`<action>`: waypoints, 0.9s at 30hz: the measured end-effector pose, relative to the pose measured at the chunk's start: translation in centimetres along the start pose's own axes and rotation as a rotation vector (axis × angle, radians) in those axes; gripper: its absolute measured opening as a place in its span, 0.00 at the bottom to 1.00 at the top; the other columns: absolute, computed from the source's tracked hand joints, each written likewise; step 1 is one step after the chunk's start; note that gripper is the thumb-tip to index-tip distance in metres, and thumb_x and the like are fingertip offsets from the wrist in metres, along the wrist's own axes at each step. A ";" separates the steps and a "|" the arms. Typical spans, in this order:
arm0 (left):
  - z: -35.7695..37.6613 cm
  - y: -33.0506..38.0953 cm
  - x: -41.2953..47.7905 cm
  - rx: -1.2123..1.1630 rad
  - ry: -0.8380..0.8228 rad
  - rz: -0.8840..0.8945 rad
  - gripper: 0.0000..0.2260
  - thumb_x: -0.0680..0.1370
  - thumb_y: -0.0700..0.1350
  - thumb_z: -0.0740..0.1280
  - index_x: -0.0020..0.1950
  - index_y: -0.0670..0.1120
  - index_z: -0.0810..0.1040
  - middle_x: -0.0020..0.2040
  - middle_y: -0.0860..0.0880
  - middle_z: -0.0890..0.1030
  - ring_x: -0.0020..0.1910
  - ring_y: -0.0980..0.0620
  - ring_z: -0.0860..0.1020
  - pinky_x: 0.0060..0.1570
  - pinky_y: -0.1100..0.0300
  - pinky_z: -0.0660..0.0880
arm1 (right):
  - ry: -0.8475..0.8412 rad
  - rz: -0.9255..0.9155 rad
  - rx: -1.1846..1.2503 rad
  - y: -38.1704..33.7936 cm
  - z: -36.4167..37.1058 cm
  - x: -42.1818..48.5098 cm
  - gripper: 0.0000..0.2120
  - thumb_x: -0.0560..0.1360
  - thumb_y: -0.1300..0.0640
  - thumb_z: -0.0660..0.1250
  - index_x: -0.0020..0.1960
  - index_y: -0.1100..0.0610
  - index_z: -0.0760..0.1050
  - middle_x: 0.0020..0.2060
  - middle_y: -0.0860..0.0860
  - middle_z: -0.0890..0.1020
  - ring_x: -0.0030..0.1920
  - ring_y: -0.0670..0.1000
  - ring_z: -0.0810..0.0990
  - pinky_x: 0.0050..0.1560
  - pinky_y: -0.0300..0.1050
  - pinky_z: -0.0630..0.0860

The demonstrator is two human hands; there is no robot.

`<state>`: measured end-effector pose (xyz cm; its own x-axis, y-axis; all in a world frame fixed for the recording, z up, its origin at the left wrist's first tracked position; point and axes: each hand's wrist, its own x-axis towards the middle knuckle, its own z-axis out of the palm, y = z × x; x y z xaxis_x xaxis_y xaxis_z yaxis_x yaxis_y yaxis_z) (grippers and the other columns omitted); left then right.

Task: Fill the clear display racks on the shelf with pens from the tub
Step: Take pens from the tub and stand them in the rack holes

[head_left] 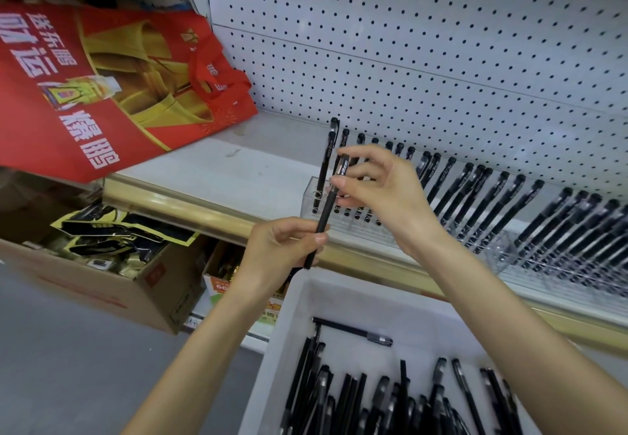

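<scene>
A black pen (323,218) is held up in front of the shelf. My left hand (282,247) grips its lower barrel. My right hand (380,189) pinches its capped upper end between thumb and fingers. Just behind stands the clear display rack (319,203) on the shelf, with several black pens upright in its slots. More clear racks (492,247) full of black pens run along the shelf to the right. The white tub (306,305) sits below the shelf edge, and many loose black pens (373,397) lie in it.
A red printed bag (112,87) lies on the white shelf (238,166) at left. White pegboard (424,43) backs the shelf, and a gold rail (190,206) edges it. Below left stand an open cardboard box (112,285) with packets and other cartons.
</scene>
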<state>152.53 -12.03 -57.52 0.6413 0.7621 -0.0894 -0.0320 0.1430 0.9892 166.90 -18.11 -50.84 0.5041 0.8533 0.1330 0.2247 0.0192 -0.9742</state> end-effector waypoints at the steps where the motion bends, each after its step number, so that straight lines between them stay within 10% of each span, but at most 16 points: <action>1: 0.1 0.0 0.2 0.003 -0.003 0.005 0.04 0.73 0.37 0.71 0.46 0.43 0.85 0.35 0.47 0.82 0.37 0.51 0.79 0.47 0.51 0.80 | 0.018 -0.032 -0.019 0.0 0.1 -0.1 0.15 0.72 0.64 0.72 0.57 0.54 0.76 0.38 0.52 0.81 0.40 0.52 0.84 0.43 0.45 0.82; 6: -0.7 -0.2 1.7 0.454 0.147 0.265 0.11 0.76 0.52 0.67 0.55 0.51 0.81 0.48 0.58 0.82 0.49 0.61 0.78 0.50 0.65 0.74 | 0.267 -0.214 0.001 -1.4 -1.0 0.8 0.15 0.71 0.65 0.72 0.53 0.53 0.72 0.42 0.59 0.81 0.41 0.54 0.84 0.44 0.46 0.82; 11: -2.0 -0.6 2.9 0.986 0.054 0.462 0.25 0.79 0.59 0.57 0.73 0.50 0.66 0.72 0.52 0.67 0.71 0.56 0.63 0.67 0.61 0.60 | 0.459 -0.371 -0.235 -1.8 -1.9 2.7 0.15 0.71 0.59 0.74 0.50 0.50 0.69 0.39 0.45 0.81 0.40 0.43 0.82 0.47 0.41 0.80; 27: -1.6 -2.0 3.4 1.118 -0.052 0.473 0.29 0.79 0.60 0.53 0.78 0.50 0.55 0.78 0.53 0.55 0.75 0.57 0.56 0.70 0.64 0.51 | 0.306 -0.451 -0.711 2.3 -0.3 3.8 0.14 0.71 0.54 0.74 0.54 0.55 0.75 0.41 0.45 0.79 0.40 0.45 0.76 0.43 0.46 0.76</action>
<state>153.58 -8.75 -60.00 0.7763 0.5612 0.2870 0.3907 -0.7857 0.4796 169.62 -14.97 -52.48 0.4206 0.6643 0.6178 0.8674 -0.0950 -0.4884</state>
